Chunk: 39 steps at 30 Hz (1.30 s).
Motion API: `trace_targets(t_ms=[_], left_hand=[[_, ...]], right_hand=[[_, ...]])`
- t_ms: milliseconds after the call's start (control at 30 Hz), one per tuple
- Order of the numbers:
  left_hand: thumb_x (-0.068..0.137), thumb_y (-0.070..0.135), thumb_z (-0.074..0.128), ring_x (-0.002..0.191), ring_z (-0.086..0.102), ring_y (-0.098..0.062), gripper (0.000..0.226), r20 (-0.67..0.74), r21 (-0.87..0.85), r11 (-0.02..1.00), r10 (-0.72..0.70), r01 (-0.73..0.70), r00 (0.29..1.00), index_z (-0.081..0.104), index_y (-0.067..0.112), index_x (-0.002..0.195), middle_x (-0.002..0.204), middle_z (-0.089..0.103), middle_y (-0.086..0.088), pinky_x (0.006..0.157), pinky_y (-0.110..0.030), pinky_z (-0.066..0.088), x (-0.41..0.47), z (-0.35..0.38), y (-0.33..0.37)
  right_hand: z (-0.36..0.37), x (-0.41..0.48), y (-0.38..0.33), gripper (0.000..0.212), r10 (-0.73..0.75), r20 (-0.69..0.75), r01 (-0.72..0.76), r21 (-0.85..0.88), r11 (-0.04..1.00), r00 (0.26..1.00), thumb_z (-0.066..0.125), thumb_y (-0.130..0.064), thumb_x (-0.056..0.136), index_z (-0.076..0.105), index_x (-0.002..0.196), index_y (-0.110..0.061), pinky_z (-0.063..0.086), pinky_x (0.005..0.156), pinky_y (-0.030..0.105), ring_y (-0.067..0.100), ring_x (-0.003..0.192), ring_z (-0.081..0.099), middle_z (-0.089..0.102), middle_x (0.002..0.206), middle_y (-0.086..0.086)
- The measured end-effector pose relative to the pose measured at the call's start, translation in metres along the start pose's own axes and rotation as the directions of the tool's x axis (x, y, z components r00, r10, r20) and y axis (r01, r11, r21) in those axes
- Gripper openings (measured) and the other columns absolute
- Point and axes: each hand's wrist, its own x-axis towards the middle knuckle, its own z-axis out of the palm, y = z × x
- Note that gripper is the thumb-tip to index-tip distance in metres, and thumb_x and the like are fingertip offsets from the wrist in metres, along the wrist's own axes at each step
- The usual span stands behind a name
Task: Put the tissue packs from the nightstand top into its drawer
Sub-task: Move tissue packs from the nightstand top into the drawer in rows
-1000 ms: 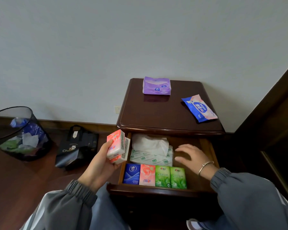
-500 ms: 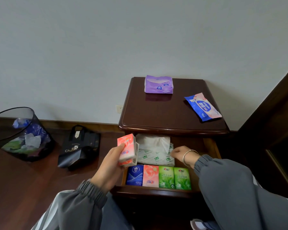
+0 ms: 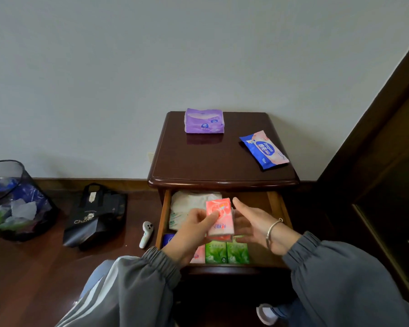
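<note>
Pink tissue pack held upright over the open drawer, pinched in the left grip with the thumb across its front. The right grip is spread wide just beside the pack, holding nothing. Green packs lie in the drawer below. A purple pack and a blue-and-pink pack sit on the nightstand surface.

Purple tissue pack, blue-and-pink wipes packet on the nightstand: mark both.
purple tissue pack (image 3: 204, 121), head view, centre of its top face.
blue-and-pink wipes packet (image 3: 263, 149), head view, middle of its printed label.
</note>
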Motion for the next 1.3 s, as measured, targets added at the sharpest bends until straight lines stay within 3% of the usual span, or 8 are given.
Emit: trace_targets(t_ms=[133,333,400,567,700,900,1100,1300], left_hand=[[0.089,0.024,0.066,0.083,0.070,-0.015,0.031,0.040,0.060,0.997,0.038,-0.040,0.999,0.046,0.009,0.108,0.111,0.061,-0.010,0.067,-0.033,0.059,-0.004,0.019,-0.002],[0.093,0.034,0.058,0.108,0.054,-0.007,0.035,-0.206,0.549,0.815,0.349,-0.188,0.914,0.052,0.016,0.121,0.118,0.057,0.007,0.090,-0.023,0.041,-0.003,-0.016,-0.007],[0.092,0.026,0.059,0.116,0.052,-0.017,0.040,-0.317,0.671,0.732,0.424,-0.115,0.848,0.050,0.009,0.127,0.124,0.055,-0.002,0.100,-0.034,0.041,-0.002,-0.040,-0.012],[0.094,0.031,0.054,0.133,0.037,-0.033,0.060,-0.415,0.783,0.595,0.280,0.183,0.866,0.031,0.004,0.143,0.147,0.034,-0.015,0.107,-0.043,0.034,0.004,-0.067,-0.033],[0.096,0.033,0.049,0.110,0.056,-0.034,0.046,-0.383,0.756,0.621,0.163,0.207,0.909,0.035,0.006,0.131,0.132,0.044,-0.018,0.093,-0.042,0.046,0.013,-0.070,-0.039],[0.095,0.036,0.049,0.101,0.058,-0.031,0.043,-0.367,0.793,0.580,0.207,0.189,0.907,0.037,0.009,0.127,0.123,0.050,-0.015,0.085,-0.042,0.051,0.015,-0.075,-0.045],[0.095,0.037,0.049,0.097,0.061,-0.029,0.046,-0.370,0.793,0.578,0.202,0.195,0.907,0.036,0.009,0.130,0.129,0.046,-0.015,0.085,-0.041,0.052,0.015,-0.075,-0.045],[0.094,0.035,0.052,0.092,0.062,-0.026,0.043,-0.375,0.783,0.592,0.204,0.190,0.904,0.039,0.010,0.126,0.122,0.049,-0.012,0.082,-0.039,0.052,0.015,-0.074,-0.044]], right_hand=[[-0.015,-0.008,0.010,0.048,0.025,-0.012,-0.026,-0.056,0.998,1.000,0.080,-0.043,0.063,0.062,0.099,-0.017,0.056,0.072,0.033,0.022,0.082,0.072,0.075,0.091,0.007],[-0.076,-0.005,0.012,0.038,0.046,-0.256,-0.108,-0.233,0.967,0.966,0.078,-0.027,0.073,0.061,0.105,-0.014,0.054,0.085,0.040,0.020,0.092,0.065,0.070,0.098,0.005],[-0.087,-0.001,0.019,0.043,0.095,-0.276,-0.202,-0.388,0.899,0.956,0.078,-0.028,0.073,0.059,0.108,-0.012,0.053,0.070,0.031,0.015,0.089,0.063,0.068,0.099,0.003],[-0.076,0.013,0.040,0.055,0.149,-0.260,-0.288,-0.658,0.695,0.954,0.077,-0.041,0.071,0.057,0.113,-0.012,0.051,0.083,0.031,0.020,0.100,0.061,0.063,0.113,0.005],[-0.068,0.021,0.048,0.051,0.237,-0.214,-0.320,-0.653,0.687,0.948,0.068,-0.038,0.082,0.054,0.121,-0.009,0.038,0.056,0.021,0.014,0.077,0.052,0.063,0.119,0.009],[-0.067,0.016,0.050,0.070,0.121,-0.192,-0.227,-0.860,0.458,0.974,0.058,-0.043,0.087,0.030,0.145,-0.014,0.039,0.106,0.034,0.024,0.131,0.042,0.038,0.147,0.009],[-0.058,0.012,0.052,0.038,0.008,-0.083,-0.076,-0.857,0.510,0.997,0.054,-0.026,0.090,0.053,0.127,-0.015,0.045,0.093,0.031,0.023,0.112,0.057,0.059,0.126,0.007],[-0.059,0.011,0.063,0.042,0.040,-0.217,-0.170,-0.620,0.766,0.975,0.070,-0.020,0.081,0.054,0.119,-0.008,0.052,0.092,0.043,0.028,0.104,0.063,0.064,0.115,0.013]])
